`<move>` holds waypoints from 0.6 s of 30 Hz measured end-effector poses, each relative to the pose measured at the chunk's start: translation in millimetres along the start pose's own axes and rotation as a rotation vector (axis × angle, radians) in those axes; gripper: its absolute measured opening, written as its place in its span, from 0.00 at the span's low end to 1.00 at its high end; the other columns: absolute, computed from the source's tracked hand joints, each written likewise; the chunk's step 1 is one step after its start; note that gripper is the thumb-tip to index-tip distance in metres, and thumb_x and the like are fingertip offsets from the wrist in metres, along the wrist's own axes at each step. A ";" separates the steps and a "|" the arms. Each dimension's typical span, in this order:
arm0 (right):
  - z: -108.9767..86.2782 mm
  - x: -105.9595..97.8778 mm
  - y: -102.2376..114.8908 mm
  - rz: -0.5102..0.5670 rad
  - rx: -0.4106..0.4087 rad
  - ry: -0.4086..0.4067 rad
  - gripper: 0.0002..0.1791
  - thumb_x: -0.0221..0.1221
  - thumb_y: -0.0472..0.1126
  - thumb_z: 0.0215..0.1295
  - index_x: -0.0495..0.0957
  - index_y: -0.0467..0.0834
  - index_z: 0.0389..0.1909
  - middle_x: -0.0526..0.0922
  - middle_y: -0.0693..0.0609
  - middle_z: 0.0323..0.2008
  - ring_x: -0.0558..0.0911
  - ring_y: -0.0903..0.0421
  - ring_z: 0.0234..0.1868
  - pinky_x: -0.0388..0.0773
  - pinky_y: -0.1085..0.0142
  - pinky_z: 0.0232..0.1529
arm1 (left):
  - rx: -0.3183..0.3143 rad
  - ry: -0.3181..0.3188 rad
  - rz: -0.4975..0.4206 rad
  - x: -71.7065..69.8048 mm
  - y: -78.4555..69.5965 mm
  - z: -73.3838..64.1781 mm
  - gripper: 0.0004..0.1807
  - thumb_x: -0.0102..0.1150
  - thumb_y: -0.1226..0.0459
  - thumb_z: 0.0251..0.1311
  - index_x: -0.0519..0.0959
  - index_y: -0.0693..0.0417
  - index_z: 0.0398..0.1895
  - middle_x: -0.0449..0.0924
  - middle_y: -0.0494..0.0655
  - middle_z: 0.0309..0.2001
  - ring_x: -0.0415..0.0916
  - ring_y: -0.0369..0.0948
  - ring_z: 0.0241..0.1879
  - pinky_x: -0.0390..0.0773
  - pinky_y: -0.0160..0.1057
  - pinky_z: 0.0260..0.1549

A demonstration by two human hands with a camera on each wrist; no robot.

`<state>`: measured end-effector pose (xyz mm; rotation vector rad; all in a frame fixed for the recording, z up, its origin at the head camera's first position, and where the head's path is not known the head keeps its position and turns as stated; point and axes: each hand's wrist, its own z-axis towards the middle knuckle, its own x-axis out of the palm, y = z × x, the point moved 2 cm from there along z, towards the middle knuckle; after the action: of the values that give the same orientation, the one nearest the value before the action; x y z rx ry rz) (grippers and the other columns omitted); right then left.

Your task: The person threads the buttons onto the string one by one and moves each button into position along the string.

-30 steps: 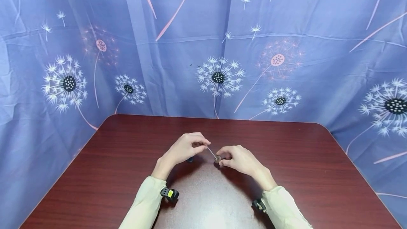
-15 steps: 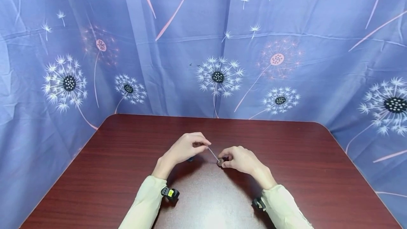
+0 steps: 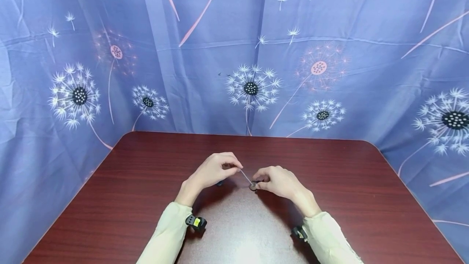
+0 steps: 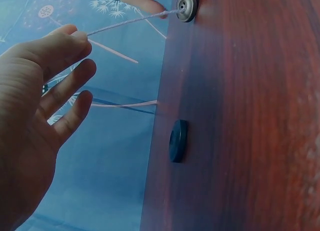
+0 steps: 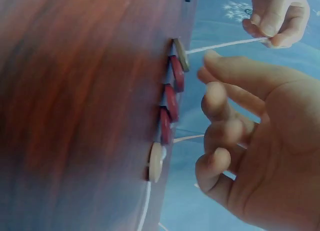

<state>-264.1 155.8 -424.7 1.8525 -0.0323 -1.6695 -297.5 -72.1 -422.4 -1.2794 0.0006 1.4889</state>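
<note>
A white string is pinched between the thumb and fingertips of my left hand. It slants down taut to a brown, metallic-looking button low over the table. Beside this button my right hand hovers with loosely bent fingers, and in the right wrist view a small gap shows between fingertips and button. Several dark red buttons overlap in a row behind it, followed by a beige button with white string trailing away. My right hand hides most of this row in the head view.
A single dark blue button lies on the table below my left hand. The dark red wooden table has a rounded far edge against a blue dandelion-print curtain. Both wrists wear black cameras.
The brown button has slid slightly right along the string and tipped from steep to flatter. My right fingers have loosened from it. My left hand has stayed in place.
</note>
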 end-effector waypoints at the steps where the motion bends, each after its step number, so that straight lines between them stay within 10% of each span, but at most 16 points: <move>1: -0.2 -1.8 0.8 0.005 -0.005 -0.020 0.10 0.65 0.45 0.62 0.85 0.56 0.45 0.87 0.67 0.31 0.79 0.69 0.31 0.76 0.59 0.36 | 0.001 -0.001 0.001 0.1 -0.1 0.0 0.06 0.64 0.60 0.65 0.88 0.48 0.40 0.83 0.33 0.36 0.76 0.29 0.34 0.79 0.34 0.38; 18: 0.9 -4.1 15.2 0.206 -0.164 -0.211 0.09 0.62 0.42 0.66 0.83 0.49 0.47 0.82 0.58 0.31 0.83 0.60 0.24 0.76 0.71 0.29 | 0.053 -0.015 -0.029 1.0 -1.8 1.5 0.04 0.67 0.64 0.61 0.87 0.44 0.35 0.82 0.31 0.34 0.77 0.31 0.35 0.79 0.34 0.36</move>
<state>-259.9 145.1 -414.0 1.4943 -0.1634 -1.6631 -297.1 -69.9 -421.4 -1.2209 0.0106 1.4644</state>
